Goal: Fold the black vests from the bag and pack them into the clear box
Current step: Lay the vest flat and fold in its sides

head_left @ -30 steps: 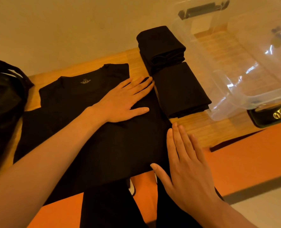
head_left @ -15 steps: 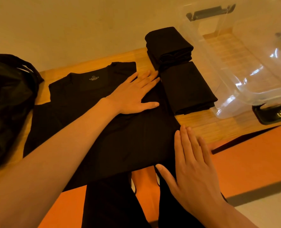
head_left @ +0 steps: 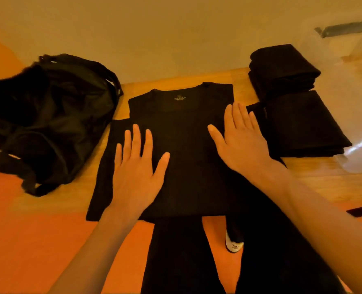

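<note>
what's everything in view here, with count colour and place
vest: 1, black, spread flat mid-table under both hands
far folded pile: 1, black, right rear of the table
near folded pile: 1, black, just in front of it
bag: 1, black, left on the table
clear box: 1, clear, far right, partly cut off
table: 1, light wood, under all
shoe: 1, white, on the orange floor
left hand: 1, flat on the vest's left part, fingers straight
right hand: 1, flat on its right part, fingers straight
</note>
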Demonstrator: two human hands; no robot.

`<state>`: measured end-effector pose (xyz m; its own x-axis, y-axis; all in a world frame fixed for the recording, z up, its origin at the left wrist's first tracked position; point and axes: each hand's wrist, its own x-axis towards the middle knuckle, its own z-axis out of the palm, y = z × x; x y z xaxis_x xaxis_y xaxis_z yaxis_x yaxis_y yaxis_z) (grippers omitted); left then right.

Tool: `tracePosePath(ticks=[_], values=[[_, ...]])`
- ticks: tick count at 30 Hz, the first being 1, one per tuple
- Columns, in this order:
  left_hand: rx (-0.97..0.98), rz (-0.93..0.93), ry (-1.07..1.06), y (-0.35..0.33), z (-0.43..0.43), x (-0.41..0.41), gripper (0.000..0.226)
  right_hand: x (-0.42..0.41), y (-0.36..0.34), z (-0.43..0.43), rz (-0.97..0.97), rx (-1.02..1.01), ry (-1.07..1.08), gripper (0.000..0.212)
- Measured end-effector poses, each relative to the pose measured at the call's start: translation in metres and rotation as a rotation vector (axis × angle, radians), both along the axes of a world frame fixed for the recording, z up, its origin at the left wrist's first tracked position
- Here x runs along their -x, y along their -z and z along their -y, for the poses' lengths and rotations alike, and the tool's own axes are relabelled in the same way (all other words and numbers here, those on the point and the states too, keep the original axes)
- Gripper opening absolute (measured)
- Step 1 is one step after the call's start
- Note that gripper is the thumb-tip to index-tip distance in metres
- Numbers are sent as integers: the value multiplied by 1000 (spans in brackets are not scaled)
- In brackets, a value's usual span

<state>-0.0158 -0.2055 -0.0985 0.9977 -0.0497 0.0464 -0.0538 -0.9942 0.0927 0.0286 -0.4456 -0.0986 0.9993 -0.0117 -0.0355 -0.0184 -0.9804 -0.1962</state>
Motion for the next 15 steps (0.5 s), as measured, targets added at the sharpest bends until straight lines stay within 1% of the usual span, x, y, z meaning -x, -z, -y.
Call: tracePosePath(ticks=[3, 8, 12, 13, 15], values=[[-31, -42, -91, 15, -39, 22, 89, -16, 14, 5, -44, 115, 99, 93], [38, -24, -154, 16, -60, 33, 93, -15, 14, 7, -56, 138, 140, 92], [32, -12, -168, 14, -63, 35, 95, -17, 0, -4, -144, 202, 171, 95], [26, 19, -160, 12, -63, 38, 94, -17, -8, -13, -120, 247, 145, 94], [34, 92, -135, 7, -61, 44, 90, -22, -27, -45, 8, 296, -15, 84]])
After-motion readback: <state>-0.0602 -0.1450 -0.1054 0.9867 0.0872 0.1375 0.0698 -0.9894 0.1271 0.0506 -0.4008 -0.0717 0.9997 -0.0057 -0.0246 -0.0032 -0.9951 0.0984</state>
